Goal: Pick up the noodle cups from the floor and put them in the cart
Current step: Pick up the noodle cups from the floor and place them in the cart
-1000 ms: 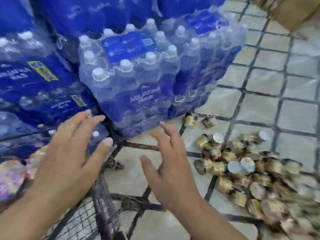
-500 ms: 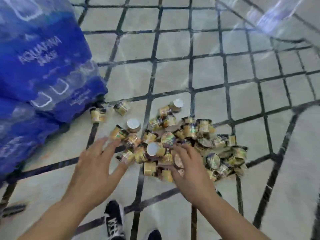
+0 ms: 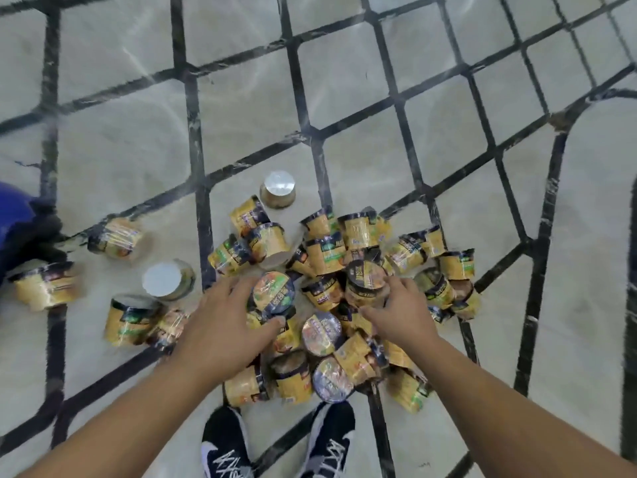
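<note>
Reaching into the cup pile (image 3: 327,257), the left hand (image 3: 220,326) grasps a cup (image 3: 274,293). At three o'clock, the right hand (image 3: 400,312) grips another cup (image 3: 365,281).

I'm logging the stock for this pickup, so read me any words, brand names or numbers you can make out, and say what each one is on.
None can be read.
Noodle cups: printing on the yellow and dark wrappers, too blurred to read.
Cup lids, such as the one by the left hand and the one under the right hand: coloured graphics and lettering, unreadable.
Black shoes: white marks, no legible word.
Floor tiles: no text.
</note>
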### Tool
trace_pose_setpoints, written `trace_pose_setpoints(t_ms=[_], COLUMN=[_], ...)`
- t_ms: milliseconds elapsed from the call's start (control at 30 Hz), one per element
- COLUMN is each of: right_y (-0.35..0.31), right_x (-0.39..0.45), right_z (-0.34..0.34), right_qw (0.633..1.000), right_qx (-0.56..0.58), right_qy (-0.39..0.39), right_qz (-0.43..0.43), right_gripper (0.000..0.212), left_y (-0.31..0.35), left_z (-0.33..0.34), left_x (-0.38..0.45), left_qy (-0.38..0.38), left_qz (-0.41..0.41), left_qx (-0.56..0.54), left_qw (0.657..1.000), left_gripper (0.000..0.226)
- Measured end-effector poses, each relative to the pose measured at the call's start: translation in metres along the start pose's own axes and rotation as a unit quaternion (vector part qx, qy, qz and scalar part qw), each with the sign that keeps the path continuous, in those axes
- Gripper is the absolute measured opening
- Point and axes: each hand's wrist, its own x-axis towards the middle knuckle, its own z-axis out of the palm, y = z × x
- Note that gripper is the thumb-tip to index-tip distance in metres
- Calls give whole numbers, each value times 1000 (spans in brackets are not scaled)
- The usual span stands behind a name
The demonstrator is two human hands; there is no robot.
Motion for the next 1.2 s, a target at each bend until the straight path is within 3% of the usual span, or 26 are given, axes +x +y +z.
trace_pose_setpoints(t_ms=[200,333,433,567,700,833,933,1033,1200], right_y=[18,27,40,69,97,104,91,60,-20], right_x=[130,172,167,134,96,73,41,-6,-110], right_z=[40,73,87,88,83,68,47,19,-28], right_qw=[999,1000,1000,998,997,995,992,987,978], right_qx=[-16,-14,10,29,67,88,100,106,89], right_qy=[-14,-24,1,15,18,29,53,71,55], right_qz=[25,14,-13,-46,-45,-43,-55,-98,-178], right_gripper=[114,114,109,112,106,110,111,107,107], left_y=[33,54,68,80,81,87,73,49,7], left_z=[59,96,125,151,166,148,114,64,-30], left_x=[128,205,251,285,292,259,203,117,-61], left_qy=[-11,-6,-10,-34,-15,10,-10,-22,18], left_qz=[-24,-40,-60,-86,-79,-56,-53,-35,-40], left_qx=[-93,-150,-154,-94,-58,-87,-94,-90,-110], left_qw=[995,988,986,991,995,995,994,995,993], left_gripper=[86,88,96,123,102,73,92,97,105])
